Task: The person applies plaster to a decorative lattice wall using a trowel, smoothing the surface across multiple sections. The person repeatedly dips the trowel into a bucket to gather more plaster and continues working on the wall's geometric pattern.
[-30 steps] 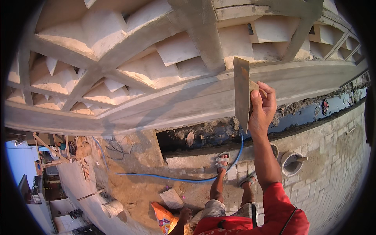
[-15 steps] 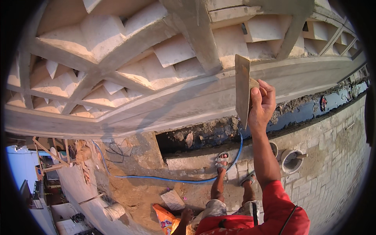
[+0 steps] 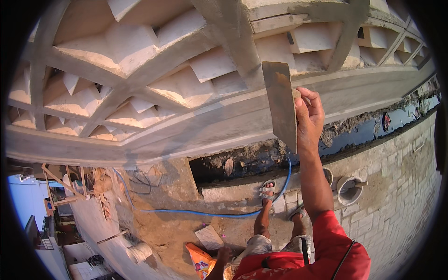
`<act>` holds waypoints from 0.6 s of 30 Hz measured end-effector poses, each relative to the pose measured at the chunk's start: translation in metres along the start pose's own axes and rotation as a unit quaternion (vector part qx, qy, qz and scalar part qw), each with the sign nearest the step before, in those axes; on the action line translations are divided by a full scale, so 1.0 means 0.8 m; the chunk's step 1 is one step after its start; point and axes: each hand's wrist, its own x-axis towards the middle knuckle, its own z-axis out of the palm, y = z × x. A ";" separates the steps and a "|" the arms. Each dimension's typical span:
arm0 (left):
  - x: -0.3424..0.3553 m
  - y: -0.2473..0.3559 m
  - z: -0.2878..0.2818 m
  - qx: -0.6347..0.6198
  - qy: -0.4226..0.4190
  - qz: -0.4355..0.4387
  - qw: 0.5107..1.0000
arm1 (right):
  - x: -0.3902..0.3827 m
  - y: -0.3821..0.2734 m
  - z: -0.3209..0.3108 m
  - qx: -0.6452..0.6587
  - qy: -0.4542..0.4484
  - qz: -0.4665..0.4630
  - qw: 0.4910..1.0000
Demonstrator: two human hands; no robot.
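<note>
My right hand point(image 3: 309, 119) is raised in front of the concrete wall point(image 3: 200, 126), closed on the back of a plastering float point(image 3: 280, 102). The float is a flat, oblong board with a smeared grey-brown face, held upright with that face turned left. Whether its face touches the wall, I cannot tell. Low in the picture, my left hand point(image 3: 224, 255) hangs down beside an orange bag point(image 3: 199, 259). Its fingers are too small and dark to make out. A square grey slab point(image 3: 209, 237) lies just beyond that hand.
A trench point(image 3: 224, 168) with dark water runs along the wall's foot, close to my sandalled feet. A blue hose point(image 3: 205, 213) curves over the ground into it. Right of me stands a bucket point(image 3: 349, 191) with a handle sticking out; another bucket point(image 3: 139, 252) is at left.
The float has shifted slightly left and turned, so more of its broad face shows. My right hand moved with it; my left hand stays low by the bag.
</note>
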 end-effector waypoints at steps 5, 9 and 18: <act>0.003 0.004 0.001 0.030 -0.012 0.031 0.999 | -0.003 -0.030 -0.013 0.041 0.068 -0.036 0.996; -0.008 0.020 0.012 0.014 -0.015 0.005 1.000 | -0.044 -0.014 -0.026 0.005 0.092 0.067 0.993; 0.011 -0.006 -0.028 0.058 -0.101 0.124 0.985 | -0.064 0.008 0.012 0.150 0.134 0.094 0.975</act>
